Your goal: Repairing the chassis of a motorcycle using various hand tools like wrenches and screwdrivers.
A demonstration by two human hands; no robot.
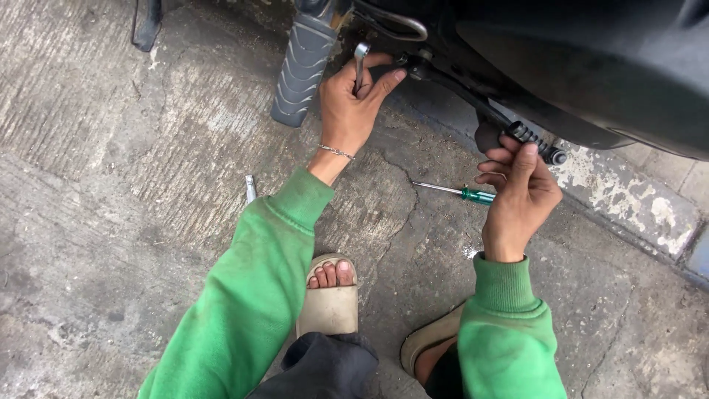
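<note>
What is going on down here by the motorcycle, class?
A person in green sleeves crouches on cracked concrete beside a motorcycle's underside. The left hand holds a metal wrench against a fitting near the ribbed footpeg. The right hand grips the end of a black lever that runs back to that fitting. A green-handled screwdriver lies on the ground between the hands, and another small metal tool lies by the left sleeve.

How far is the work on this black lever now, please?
Done: nothing visibly finished. In hand: the left hand holds a silver metal wrench at the pivot of the black metal lever; the right hand steadies its end. Left: the green-handled screwdriver lies unused on the concrete.
</note>
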